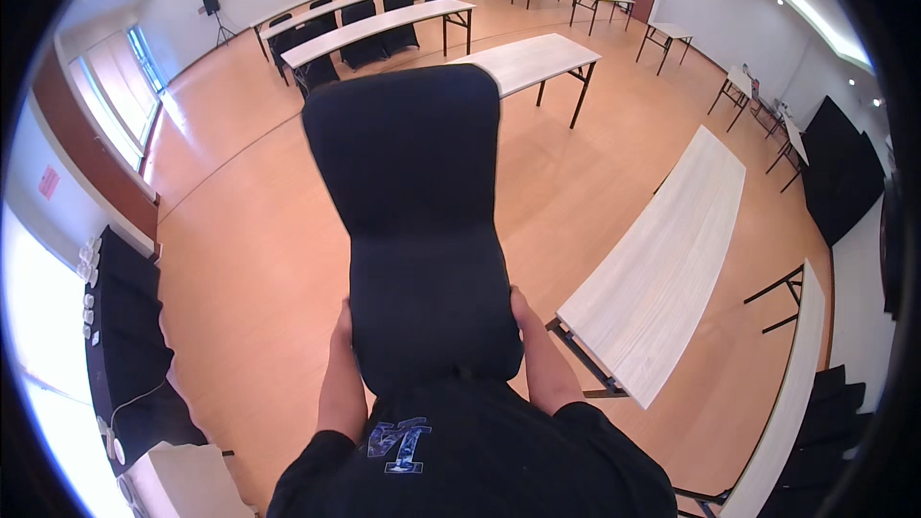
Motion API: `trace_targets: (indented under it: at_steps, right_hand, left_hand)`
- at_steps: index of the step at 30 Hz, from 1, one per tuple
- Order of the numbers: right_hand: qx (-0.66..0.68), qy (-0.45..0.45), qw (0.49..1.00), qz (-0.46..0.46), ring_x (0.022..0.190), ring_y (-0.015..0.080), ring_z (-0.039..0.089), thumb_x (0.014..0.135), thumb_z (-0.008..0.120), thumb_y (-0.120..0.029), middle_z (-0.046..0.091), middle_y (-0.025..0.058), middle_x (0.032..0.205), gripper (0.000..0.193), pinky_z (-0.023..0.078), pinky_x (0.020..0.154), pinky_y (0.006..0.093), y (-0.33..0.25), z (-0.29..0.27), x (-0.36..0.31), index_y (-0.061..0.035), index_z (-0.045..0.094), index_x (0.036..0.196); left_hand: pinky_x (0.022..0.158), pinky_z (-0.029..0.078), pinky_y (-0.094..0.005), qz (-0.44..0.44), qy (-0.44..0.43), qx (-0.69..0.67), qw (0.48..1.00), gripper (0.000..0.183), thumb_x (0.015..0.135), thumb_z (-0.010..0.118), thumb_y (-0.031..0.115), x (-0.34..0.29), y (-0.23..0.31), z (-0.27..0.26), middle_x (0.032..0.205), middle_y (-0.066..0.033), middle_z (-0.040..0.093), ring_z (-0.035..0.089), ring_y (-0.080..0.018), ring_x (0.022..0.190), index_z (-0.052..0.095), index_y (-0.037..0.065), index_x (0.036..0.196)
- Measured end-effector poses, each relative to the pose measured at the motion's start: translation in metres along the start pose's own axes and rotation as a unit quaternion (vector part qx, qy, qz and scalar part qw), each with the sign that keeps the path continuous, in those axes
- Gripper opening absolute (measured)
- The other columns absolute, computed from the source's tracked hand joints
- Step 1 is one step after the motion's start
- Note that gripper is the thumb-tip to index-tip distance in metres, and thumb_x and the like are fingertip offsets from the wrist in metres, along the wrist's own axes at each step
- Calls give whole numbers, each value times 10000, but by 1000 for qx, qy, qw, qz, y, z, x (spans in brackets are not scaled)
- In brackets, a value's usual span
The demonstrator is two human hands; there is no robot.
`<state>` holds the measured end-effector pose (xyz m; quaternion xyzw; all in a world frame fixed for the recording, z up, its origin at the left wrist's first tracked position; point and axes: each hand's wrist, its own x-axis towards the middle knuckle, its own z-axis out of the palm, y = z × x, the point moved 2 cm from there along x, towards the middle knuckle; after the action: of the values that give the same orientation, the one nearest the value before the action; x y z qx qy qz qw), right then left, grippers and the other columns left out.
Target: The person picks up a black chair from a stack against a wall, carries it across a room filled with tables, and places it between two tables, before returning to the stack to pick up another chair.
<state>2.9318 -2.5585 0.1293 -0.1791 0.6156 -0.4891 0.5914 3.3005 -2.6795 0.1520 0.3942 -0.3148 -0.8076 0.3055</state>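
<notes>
A black cloth-covered chair point(417, 173) is right in front of my body, its tall backrest farthest from me and its seat point(432, 312) close against my shirt. My left hand point(343, 317) grips the left side of the seat, and my right hand point(519, 305) grips the right side. On both hands the fingers pass out of sight behind the chair. The legs of the chair are hidden beneath it.
A pale wood-topped folding table point(662, 269) stands close on my right, with a second long table point(791, 393) beyond it. Ahead are another table point(537, 59) and rows with black chairs point(360, 34). A black-draped table point(129, 336) bearing white cups lines the left wall.
</notes>
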Motion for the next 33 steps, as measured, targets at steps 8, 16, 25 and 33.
trace_targets:
  at_steps: [8, 16, 25, 33]
  right_hand:
    - [36, 146, 988, -28, 934, 236, 525, 884, 181, -281, 547, 163, 1017, 480, 398, 863, 357, -37, -78, 135, 38, 426, 1147]
    - [127, 259, 948, -133, 896, 236, 543, 884, 183, -258, 544, 164, 1020, 462, 439, 807, 347, -131, -153, 221, 35, 428, 1144]
    - [147, 313, 931, -118, 984, 253, 503, 891, 153, -301, 531, 167, 1059, 508, 360, 909, 354, -207, -237, 292, 35, 434, 1148]
    - [121, 305, 940, -98, 1032, 245, 470, 890, 158, -280, 513, 168, 1093, 499, 341, 924, 339, -323, -339, 388, 41, 414, 1175]
  left_hand:
    - [921, 359, -314, -28, -70, 84, 994, 618, 888, 111, 447, 251, 46, 32, 1153, -122, 490, 469, -240, 1048, 402, 9, 1211]
    - [932, 348, -313, -130, -235, 79, 960, 584, 898, 107, 411, 501, 117, 158, 1186, -119, 466, 450, -228, 1076, 380, 17, 1232]
    - [952, 334, -335, -144, -237, 107, 955, 602, 894, 72, 417, 612, 133, 279, 1194, -122, 459, 437, -248, 1094, 371, 25, 1241]
    - [973, 307, -360, -65, -309, 93, 944, 627, 886, 104, 477, 781, 121, 359, 1224, -122, 432, 410, -259, 1122, 344, 34, 1260]
